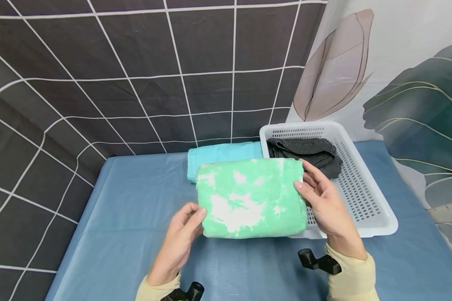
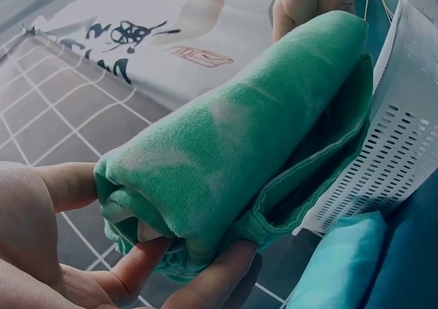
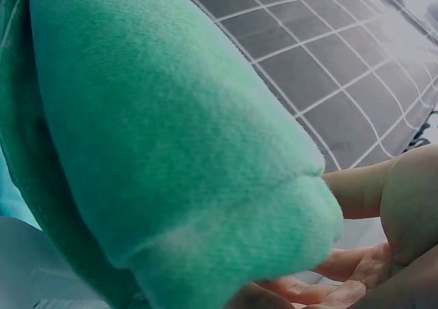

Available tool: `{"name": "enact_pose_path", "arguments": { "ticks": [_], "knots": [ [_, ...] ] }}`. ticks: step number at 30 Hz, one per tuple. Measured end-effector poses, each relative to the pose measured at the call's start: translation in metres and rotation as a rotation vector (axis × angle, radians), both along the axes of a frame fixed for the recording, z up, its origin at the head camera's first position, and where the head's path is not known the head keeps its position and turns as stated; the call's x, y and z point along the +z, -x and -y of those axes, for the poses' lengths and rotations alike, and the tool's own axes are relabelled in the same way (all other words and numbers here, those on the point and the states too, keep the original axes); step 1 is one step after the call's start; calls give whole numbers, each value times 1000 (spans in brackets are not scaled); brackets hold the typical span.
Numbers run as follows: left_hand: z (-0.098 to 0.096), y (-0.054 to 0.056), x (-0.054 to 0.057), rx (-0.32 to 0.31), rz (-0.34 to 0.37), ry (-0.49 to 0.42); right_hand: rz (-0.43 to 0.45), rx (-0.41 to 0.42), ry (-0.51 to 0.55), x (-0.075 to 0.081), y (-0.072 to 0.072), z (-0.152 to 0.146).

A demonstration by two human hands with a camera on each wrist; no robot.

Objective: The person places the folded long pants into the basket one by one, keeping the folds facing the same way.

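Note:
A folded green garment (image 1: 252,200) with white tie-dye patches is held above the blue table surface, in front of the basket's left part. My left hand (image 1: 177,242) pinches its lower left edge between thumb and fingers. At the right edge, my right hand (image 1: 329,209) grips it, thumb in front and fingers behind. The left wrist view shows the rolled end of the garment (image 2: 226,138) between thumb and fingers, with an open fold along one side. In the right wrist view, the garment (image 3: 178,138) hides part of the fingers.
A white perforated basket (image 1: 374,205) stands at the right, with a folded black garment (image 1: 305,148) inside. Left of the basket lies a folded light-blue cloth (image 1: 226,151), partly hidden. Behind the blue-covered table (image 1: 135,217) hangs a dark grid-patterned curtain (image 1: 143,54).

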State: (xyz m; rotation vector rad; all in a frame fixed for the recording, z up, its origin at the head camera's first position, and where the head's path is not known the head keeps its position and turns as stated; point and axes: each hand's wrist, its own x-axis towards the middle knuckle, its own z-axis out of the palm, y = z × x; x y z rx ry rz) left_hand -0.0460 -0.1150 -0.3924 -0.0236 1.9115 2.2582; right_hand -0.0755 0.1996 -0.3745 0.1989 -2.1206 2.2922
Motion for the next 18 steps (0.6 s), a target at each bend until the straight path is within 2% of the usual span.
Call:
{"name": "enact_pose_path", "arguments": {
  "ticks": [18],
  "knots": [
    [-12,4,-1,-40,-11,-14,-13,-6,-7,-3,1,-16]
  ]
}}
